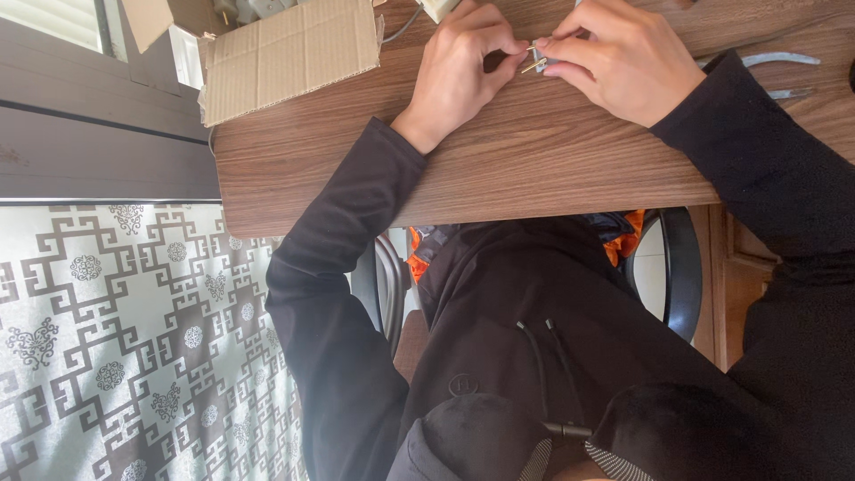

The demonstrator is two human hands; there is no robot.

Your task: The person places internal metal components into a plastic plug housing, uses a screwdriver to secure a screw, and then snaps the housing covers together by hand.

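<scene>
Open brown corrugated cardboard box (289, 53) at the far left corner of the wooden desk (534, 160), one plain flap folded out flat toward the viewer, a second flap raised at its left edge, inside mostly out of view.

both hands (543, 62) close together, fingertips pinched, forearms angled inward in dark sleeves

Wooden desk (534, 169), patterned floor (134, 338), daylit window frame (53, 22)
</scene>
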